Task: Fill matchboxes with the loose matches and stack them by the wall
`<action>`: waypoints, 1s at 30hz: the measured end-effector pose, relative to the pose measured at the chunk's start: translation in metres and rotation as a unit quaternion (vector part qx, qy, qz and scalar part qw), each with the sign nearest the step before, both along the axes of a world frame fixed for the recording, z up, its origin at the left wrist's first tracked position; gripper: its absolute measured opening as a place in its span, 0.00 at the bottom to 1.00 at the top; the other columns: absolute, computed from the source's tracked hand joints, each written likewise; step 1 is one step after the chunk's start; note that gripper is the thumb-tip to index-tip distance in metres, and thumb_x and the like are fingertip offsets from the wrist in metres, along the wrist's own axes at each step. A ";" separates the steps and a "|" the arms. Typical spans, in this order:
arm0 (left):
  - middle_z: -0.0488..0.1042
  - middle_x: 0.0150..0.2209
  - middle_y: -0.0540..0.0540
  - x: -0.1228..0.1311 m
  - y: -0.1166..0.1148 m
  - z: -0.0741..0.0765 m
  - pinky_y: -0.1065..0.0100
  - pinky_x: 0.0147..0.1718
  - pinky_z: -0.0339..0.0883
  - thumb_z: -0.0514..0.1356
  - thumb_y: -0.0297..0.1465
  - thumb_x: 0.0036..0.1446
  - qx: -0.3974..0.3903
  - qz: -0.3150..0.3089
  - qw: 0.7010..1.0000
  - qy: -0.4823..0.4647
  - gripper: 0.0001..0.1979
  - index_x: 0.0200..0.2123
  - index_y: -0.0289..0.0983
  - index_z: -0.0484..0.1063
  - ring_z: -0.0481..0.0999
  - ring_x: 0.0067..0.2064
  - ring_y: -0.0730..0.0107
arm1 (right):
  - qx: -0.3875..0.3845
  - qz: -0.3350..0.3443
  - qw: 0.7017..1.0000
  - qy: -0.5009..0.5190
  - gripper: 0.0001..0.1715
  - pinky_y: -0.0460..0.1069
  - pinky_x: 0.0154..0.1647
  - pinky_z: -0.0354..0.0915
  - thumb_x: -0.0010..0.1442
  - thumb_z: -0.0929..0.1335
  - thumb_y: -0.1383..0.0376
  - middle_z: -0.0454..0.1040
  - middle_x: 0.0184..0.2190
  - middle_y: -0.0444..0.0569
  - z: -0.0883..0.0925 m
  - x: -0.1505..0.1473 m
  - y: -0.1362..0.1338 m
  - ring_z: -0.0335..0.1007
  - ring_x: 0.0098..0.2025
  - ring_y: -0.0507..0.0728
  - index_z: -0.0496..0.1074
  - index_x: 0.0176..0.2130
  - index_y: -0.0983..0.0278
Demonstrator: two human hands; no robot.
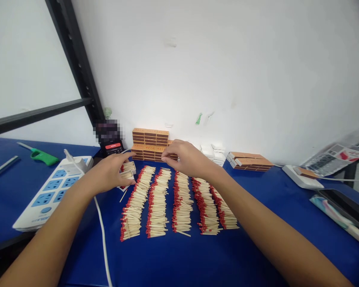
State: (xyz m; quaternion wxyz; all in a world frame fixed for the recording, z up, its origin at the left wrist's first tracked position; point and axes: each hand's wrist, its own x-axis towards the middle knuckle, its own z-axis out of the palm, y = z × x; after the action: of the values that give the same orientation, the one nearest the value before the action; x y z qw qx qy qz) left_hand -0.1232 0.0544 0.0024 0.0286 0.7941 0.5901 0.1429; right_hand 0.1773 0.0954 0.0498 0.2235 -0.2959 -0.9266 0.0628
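Observation:
My left hand (pixel 112 172) is beside small open matchbox trays (pixel 127 167) filled with matches, its thumb and fingers apart around them. I cannot tell how firmly it touches them. Above the far ends of the match rows is my right hand (pixel 184 157), its fingers curled and the thumb close to the fingertips. Whatever may be between them is too small to make out. Red-headed matches lie in several long rows, among them a left row (pixel 134 207) and a middle row (pixel 182 199). Behind my right hand stand stacked brown and orange matchboxes (pixel 149 137).
White box parts (pixel 217 153) and more matchboxes (pixel 251 161) sit along the wall. On the left are a power strip (pixel 52 187), a green lighter (pixel 44 156) and a phone (pixel 110 137). A white cable (pixel 101 227) runs toward me. Another phone (pixel 344 205) lies right.

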 end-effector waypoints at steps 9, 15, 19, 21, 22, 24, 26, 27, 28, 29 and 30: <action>0.76 0.63 0.35 -0.002 0.001 -0.002 0.51 0.60 0.70 0.71 0.49 0.49 0.013 -0.001 1.000 -0.015 0.47 0.70 0.38 0.67 0.77 0.61 0.42 | -0.005 0.003 1.000 0.005 0.12 0.53 0.44 0.64 0.70 0.67 0.68 0.83 0.36 0.47 -0.001 0.000 0.001 0.74 0.42 0.58 0.78 0.34 0.60; 0.75 0.64 0.34 -0.004 0.001 -0.005 0.50 0.63 0.69 0.73 0.53 0.45 -0.001 0.007 1.000 -0.013 0.47 0.66 0.39 0.73 0.74 0.64 0.40 | 0.001 0.016 1.000 0.013 0.13 0.53 0.44 0.65 0.70 0.67 0.68 0.83 0.36 0.47 -0.006 0.001 0.003 0.73 0.42 0.57 0.79 0.35 0.61; 0.76 0.62 0.32 -0.004 -0.001 -0.004 0.50 0.61 0.71 0.72 0.57 0.44 -0.006 0.011 1.000 -0.006 0.49 0.66 0.36 0.73 0.74 0.64 0.39 | -0.001 0.020 1.000 0.010 0.13 0.53 0.44 0.65 0.71 0.67 0.67 0.83 0.37 0.47 -0.008 0.000 0.003 0.73 0.42 0.57 0.80 0.35 0.60; 0.76 0.63 0.31 -0.003 -0.002 -0.002 0.49 0.61 0.70 0.71 0.61 0.44 -0.013 0.018 1.000 -0.005 0.51 0.65 0.36 0.73 0.73 0.65 0.38 | -0.005 0.018 1.000 0.009 0.13 0.53 0.44 0.65 0.71 0.67 0.67 0.83 0.37 0.48 -0.008 0.000 0.003 0.73 0.42 0.57 0.80 0.36 0.60; 0.75 0.63 0.31 -0.002 -0.002 -0.001 0.49 0.62 0.70 0.70 0.62 0.45 -0.018 0.022 1.000 -0.006 0.52 0.65 0.36 0.74 0.73 0.65 0.38 | -0.006 0.018 1.000 0.010 0.13 0.53 0.44 0.65 0.71 0.67 0.67 0.83 0.37 0.48 -0.008 0.000 0.004 0.73 0.42 0.57 0.80 0.36 0.60; 0.75 0.64 0.32 -0.001 -0.003 0.001 0.51 0.61 0.70 0.66 0.64 0.50 -0.026 0.027 0.999 -0.014 0.48 0.64 0.37 0.75 0.75 0.64 0.40 | -0.009 0.019 1.000 0.011 0.13 0.53 0.44 0.65 0.70 0.67 0.67 0.83 0.37 0.48 -0.008 0.000 0.004 0.73 0.42 0.57 0.80 0.36 0.61; 0.77 0.63 0.36 0.000 -0.002 0.004 0.54 0.60 0.71 0.58 0.63 0.60 -0.027 0.023 0.999 -0.021 0.40 0.62 0.39 0.77 0.77 0.63 0.44 | -0.012 0.017 1.000 0.011 0.13 0.53 0.43 0.65 0.70 0.67 0.68 0.83 0.37 0.48 -0.008 0.001 0.004 0.73 0.42 0.57 0.81 0.36 0.61; 0.78 0.62 0.38 -0.001 -0.002 0.005 0.56 0.59 0.72 0.54 0.61 0.64 -0.022 0.020 0.999 -0.022 0.37 0.60 0.40 0.78 0.78 0.62 0.46 | -0.013 0.016 1.000 0.011 0.12 0.53 0.43 0.65 0.70 0.67 0.68 0.83 0.37 0.48 -0.008 0.001 0.004 0.74 0.42 0.57 0.81 0.36 0.61; 0.79 0.60 0.39 -0.001 -0.002 0.006 0.56 0.58 0.72 0.51 0.58 0.67 -0.014 0.019 0.999 -0.022 0.35 0.59 0.40 0.79 0.79 0.60 0.47 | -0.015 0.015 1.000 0.011 0.12 0.53 0.43 0.65 0.70 0.67 0.68 0.83 0.37 0.49 -0.007 0.001 0.004 0.74 0.42 0.58 0.81 0.36 0.61; 0.81 0.59 0.40 -0.002 -0.001 0.007 0.57 0.56 0.73 0.49 0.56 0.69 -0.005 0.021 1.000 -0.020 0.33 0.58 0.40 0.79 0.80 0.59 0.48 | -0.017 0.017 1.000 0.011 0.12 0.54 0.43 0.65 0.70 0.67 0.68 0.83 0.37 0.49 -0.007 0.001 0.004 0.74 0.42 0.58 0.81 0.36 0.61; 0.81 0.58 0.40 -0.003 0.000 0.008 0.57 0.55 0.73 0.49 0.54 0.69 0.001 0.023 1.000 -0.017 0.32 0.58 0.40 0.79 0.80 0.57 0.48 | -0.019 0.020 1.000 0.011 0.12 0.54 0.43 0.65 0.70 0.67 0.68 0.83 0.37 0.49 -0.007 0.000 0.003 0.74 0.42 0.58 0.81 0.37 0.62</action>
State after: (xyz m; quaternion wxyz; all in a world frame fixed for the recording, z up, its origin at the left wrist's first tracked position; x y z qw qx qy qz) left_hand -0.1258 0.0540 0.0109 0.0341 0.7776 0.6077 0.1574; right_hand 0.1777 0.0985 0.0423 0.2267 -0.2805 -0.9285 0.0880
